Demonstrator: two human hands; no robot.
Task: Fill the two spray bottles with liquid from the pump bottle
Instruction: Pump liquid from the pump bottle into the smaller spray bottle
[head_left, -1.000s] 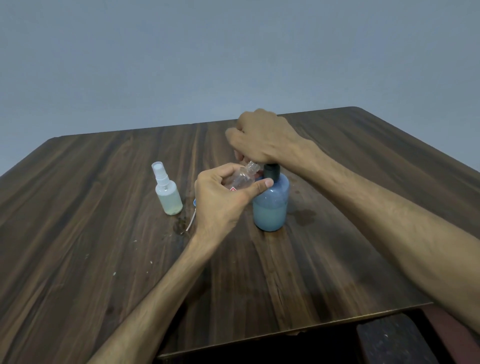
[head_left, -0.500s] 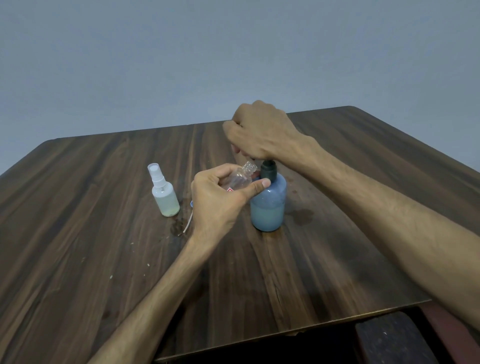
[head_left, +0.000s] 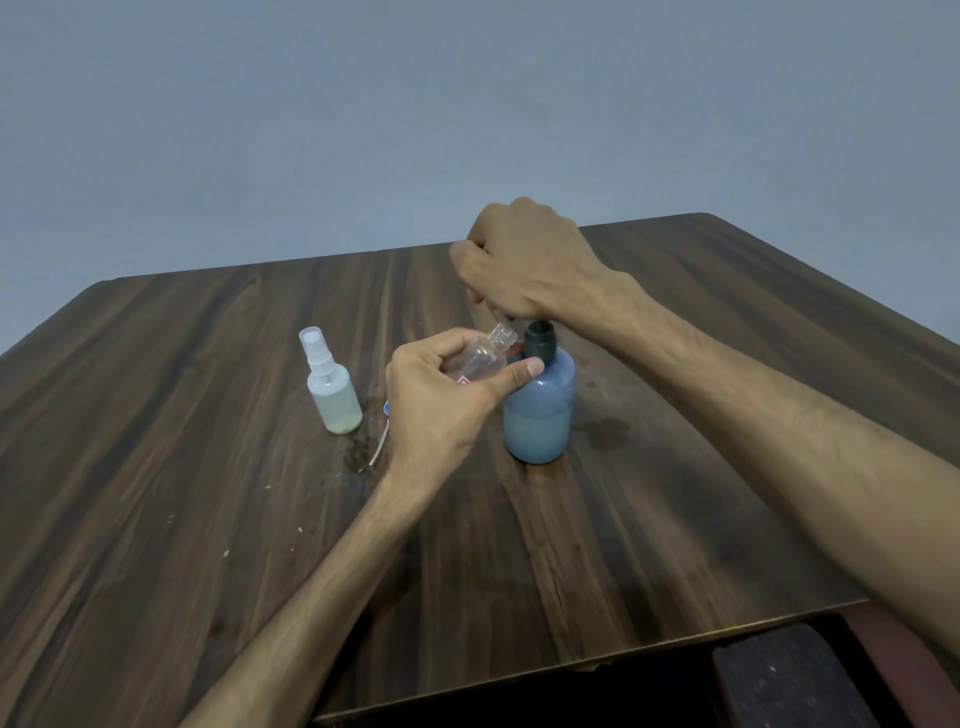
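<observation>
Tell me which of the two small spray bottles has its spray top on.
The spray bottle standing alone on the table, capped with its white sprayer. The tilted clear bottle in the left hand has a bare, open neck.

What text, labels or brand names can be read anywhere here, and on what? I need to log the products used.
No text can be read.
Clear bottle held in the left hand: a red and white mark shows between the fingers, too small and covered to read.
Blue pump bottle: no label visible.
Capped spray bottle: no label visible.
Blue scrap on the table: nothing legible.
</observation>
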